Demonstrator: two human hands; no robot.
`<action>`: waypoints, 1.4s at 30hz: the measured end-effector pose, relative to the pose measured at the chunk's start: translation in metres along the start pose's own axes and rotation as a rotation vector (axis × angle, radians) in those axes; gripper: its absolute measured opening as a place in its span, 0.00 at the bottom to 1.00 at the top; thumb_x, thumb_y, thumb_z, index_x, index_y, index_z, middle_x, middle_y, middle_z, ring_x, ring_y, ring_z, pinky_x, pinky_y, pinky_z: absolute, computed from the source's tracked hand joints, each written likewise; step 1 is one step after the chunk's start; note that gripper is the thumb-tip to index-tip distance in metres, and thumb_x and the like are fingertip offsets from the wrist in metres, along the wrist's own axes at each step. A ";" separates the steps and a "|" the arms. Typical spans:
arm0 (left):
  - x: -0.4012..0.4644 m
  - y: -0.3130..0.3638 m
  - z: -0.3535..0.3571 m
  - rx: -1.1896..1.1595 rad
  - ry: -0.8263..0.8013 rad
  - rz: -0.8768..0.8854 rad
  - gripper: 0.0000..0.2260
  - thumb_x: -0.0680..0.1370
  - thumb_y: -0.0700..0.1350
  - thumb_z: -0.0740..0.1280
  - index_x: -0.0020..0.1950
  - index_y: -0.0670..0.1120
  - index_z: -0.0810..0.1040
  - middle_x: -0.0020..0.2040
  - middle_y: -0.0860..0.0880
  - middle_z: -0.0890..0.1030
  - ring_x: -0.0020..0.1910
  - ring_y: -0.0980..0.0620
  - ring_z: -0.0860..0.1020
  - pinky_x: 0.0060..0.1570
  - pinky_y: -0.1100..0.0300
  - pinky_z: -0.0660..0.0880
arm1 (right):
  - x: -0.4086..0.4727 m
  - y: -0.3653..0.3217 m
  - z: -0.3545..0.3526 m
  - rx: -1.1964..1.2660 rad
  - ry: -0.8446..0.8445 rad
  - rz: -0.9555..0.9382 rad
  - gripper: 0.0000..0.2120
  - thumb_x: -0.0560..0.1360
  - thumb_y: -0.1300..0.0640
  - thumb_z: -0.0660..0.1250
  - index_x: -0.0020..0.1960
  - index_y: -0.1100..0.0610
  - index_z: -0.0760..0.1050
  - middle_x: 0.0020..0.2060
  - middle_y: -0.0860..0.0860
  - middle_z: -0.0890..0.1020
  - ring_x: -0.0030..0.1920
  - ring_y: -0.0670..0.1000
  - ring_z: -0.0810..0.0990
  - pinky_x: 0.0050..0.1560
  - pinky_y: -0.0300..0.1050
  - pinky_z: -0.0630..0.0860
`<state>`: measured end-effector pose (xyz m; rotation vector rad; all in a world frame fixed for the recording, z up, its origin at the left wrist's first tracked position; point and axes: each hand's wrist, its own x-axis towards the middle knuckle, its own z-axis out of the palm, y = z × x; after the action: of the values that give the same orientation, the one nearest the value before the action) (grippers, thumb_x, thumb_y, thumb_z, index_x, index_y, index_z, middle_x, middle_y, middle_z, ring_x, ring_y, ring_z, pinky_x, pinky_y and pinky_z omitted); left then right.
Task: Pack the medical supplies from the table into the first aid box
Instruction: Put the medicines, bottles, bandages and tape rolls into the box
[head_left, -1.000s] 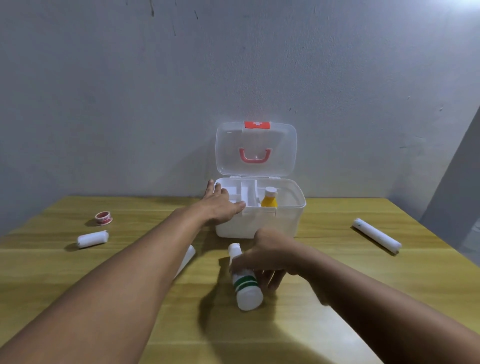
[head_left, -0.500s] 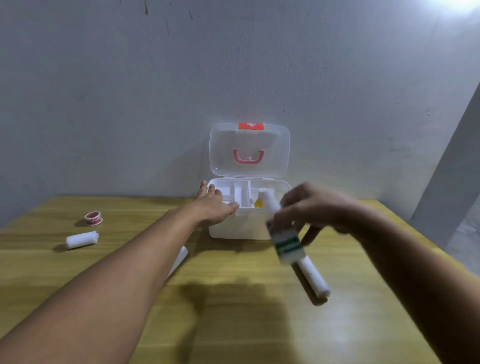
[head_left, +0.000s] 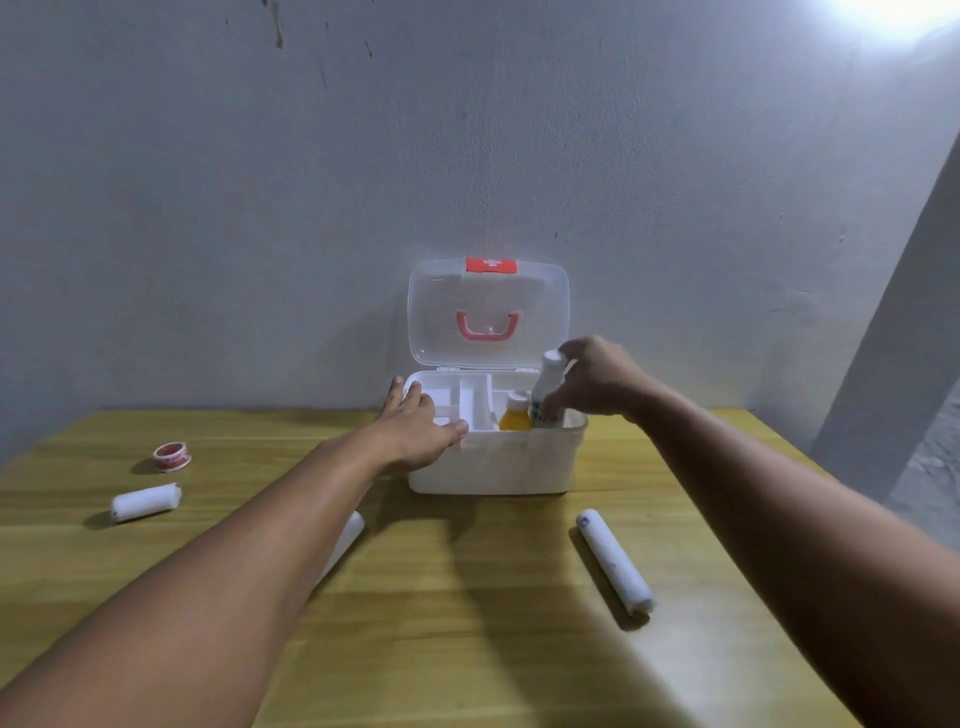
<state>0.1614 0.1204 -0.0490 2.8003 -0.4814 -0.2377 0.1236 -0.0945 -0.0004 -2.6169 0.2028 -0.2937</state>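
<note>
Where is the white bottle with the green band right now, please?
In the head view, the white bottle is upright in the right hand, entering the first aid box's right end beside the orange bottle.

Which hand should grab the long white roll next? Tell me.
Right. The right hand is about to release the white bottle into the first aid box, and the long white roll lies on its side. The left hand steadies the box.

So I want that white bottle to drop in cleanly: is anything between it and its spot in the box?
Nothing visible blocks it. The right hand holds the white bottle upright at the first aid box rim, right end, lid up. The yellow bottle stands close beside it, not underneath.
</note>
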 end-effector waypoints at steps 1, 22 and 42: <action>0.000 0.000 0.000 0.000 0.002 0.000 0.34 0.81 0.60 0.50 0.79 0.40 0.47 0.80 0.46 0.39 0.76 0.49 0.31 0.76 0.47 0.43 | 0.003 0.002 0.005 -0.049 -0.026 0.025 0.23 0.57 0.55 0.81 0.50 0.56 0.80 0.44 0.52 0.83 0.46 0.55 0.81 0.50 0.56 0.80; 0.002 0.053 0.020 0.181 0.206 0.130 0.45 0.73 0.73 0.50 0.79 0.42 0.50 0.81 0.47 0.49 0.79 0.51 0.44 0.76 0.43 0.42 | -0.029 0.102 -0.026 -0.280 -0.008 0.253 0.16 0.67 0.62 0.67 0.54 0.62 0.80 0.51 0.61 0.84 0.52 0.62 0.81 0.51 0.50 0.80; 0.003 0.051 0.020 0.213 0.174 0.136 0.39 0.73 0.73 0.48 0.79 0.54 0.51 0.81 0.49 0.47 0.80 0.49 0.44 0.75 0.36 0.46 | -0.075 0.046 0.019 -0.247 -0.516 0.092 0.17 0.80 0.49 0.58 0.64 0.56 0.74 0.54 0.59 0.79 0.42 0.56 0.81 0.40 0.56 0.84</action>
<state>0.1448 0.0678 -0.0523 2.9411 -0.6878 0.0913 0.0513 -0.1110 -0.0521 -2.8080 0.1870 0.4649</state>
